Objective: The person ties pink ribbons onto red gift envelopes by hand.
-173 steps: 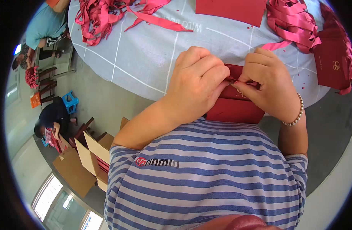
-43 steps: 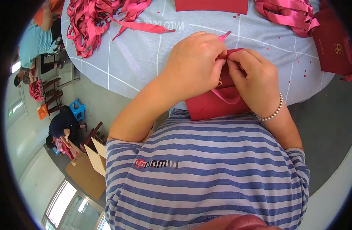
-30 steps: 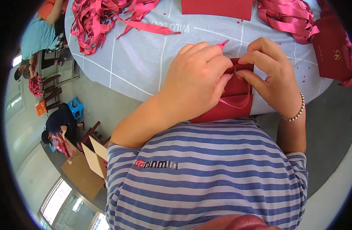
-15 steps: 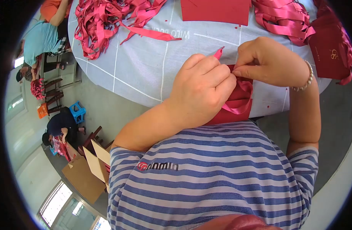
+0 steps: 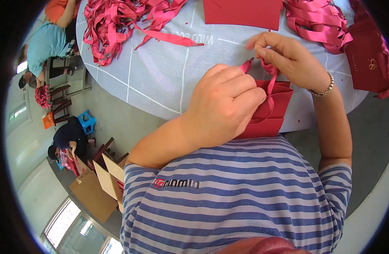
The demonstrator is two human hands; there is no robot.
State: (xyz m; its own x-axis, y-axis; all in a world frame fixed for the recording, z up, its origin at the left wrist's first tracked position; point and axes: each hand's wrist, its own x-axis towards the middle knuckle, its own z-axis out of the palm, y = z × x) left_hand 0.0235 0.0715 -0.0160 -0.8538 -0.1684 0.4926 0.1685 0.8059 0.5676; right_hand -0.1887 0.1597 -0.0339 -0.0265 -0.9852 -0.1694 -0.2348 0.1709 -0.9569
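A small red paper bag (image 5: 273, 110) stands at the table edge against my striped shirt. My left hand (image 5: 226, 99) is closed at the bag's left side, with a ribbon tip poking out above its fingers. Above the bag's top, my right hand (image 5: 290, 61) pinches a pink-red ribbon (image 5: 270, 78) that runs down to the bag. The ribbon's lower part hangs in a loop over the bag's front. What lies inside my left fist is partly hidden.
Ribbon piles lie on the cloth-covered table (image 5: 156, 72), at the left (image 5: 105, 31) and right (image 5: 317, 21). A red bag (image 5: 243, 12) is at the far edge, another (image 5: 368, 59) at the right. Beyond the table are people, a blue stool (image 5: 87, 122) and an open carton (image 5: 105, 180).
My right hand has moved up from the bag's top, drawing the ribbon upward. More of the bag shows. My left hand stays nearly in place.
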